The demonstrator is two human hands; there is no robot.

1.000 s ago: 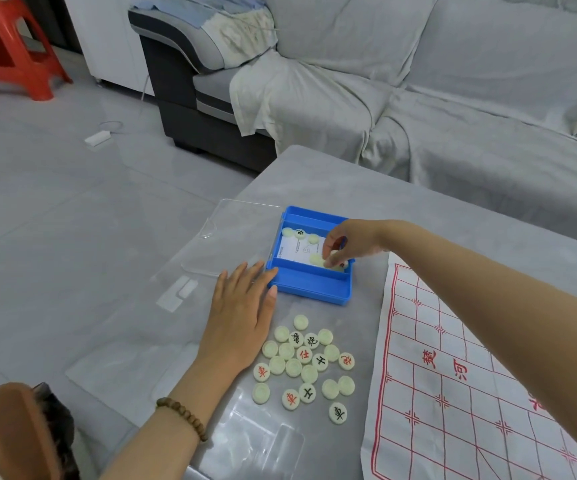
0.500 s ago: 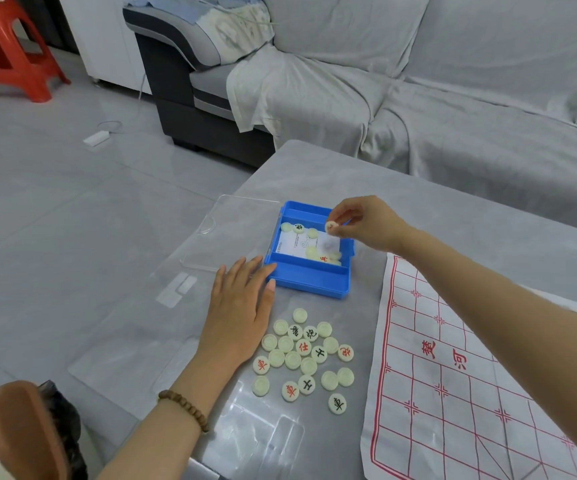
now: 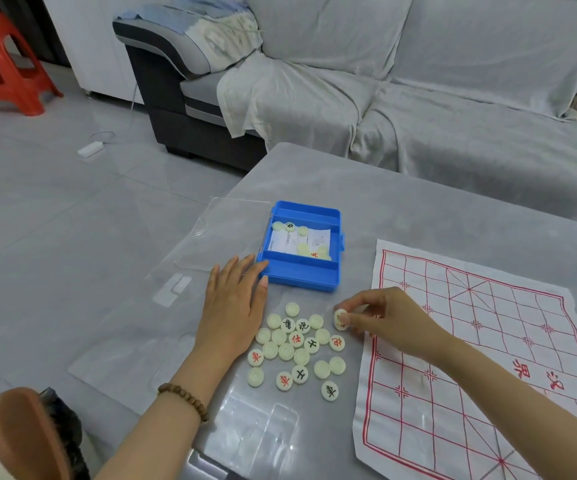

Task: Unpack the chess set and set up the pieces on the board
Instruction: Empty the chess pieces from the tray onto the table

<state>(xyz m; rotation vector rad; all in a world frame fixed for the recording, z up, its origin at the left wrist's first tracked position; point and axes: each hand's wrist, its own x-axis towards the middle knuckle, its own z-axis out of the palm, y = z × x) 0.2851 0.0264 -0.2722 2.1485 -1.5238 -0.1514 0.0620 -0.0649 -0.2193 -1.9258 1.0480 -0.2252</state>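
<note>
While left hand (image 3: 235,306) stays flat, right hand (image 3: 394,322) fingers (image 3: 359,301) pinch piece (image 3: 340,319), moved from box (image 3: 301,278) to pile (image 3: 295,344).

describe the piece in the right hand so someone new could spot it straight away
On the grey table, find the blue box, then the cluster of pale round pieces nearer the camera. At the cluster's right edge, beside the red-lined board, the right hand pinches one piece. It alone is held tilted; the others lie flat.

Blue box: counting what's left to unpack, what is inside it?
The blue box holds a printed sheet with several pale pieces on it; anything beneath the sheet is hidden.
</note>
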